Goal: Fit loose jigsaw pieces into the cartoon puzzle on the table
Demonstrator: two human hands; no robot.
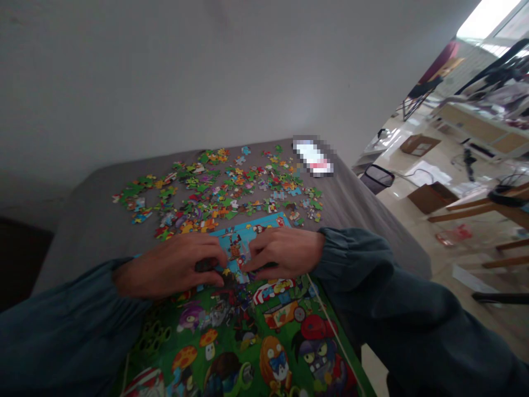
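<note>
A colourful jigsaw puzzle point(225, 331) with cartoon plants and zombies lies in front of me, its far part light blue and its near part green. My left hand point(177, 264) rests over its upper left side, fingers curved and thumb apart from the index finger, with nothing seen between them. From the right, my right hand point(285, 251) reaches over the blue part. Its fingertips are pinched together at a small puzzle piece point(240, 275) near the middle, partly hidden by the fingers. Both hands are close together, touching the puzzle.
Many loose puzzle pieces point(223, 190) are spread behind the puzzle on a grey cloth surface point(343, 204). A blurred-out phone point(313, 157) lies at the far right corner, near a pale wall point(206, 82). Cardboard boxes point(432, 197) and a wooden chair point(496, 204) stand on the floor at right.
</note>
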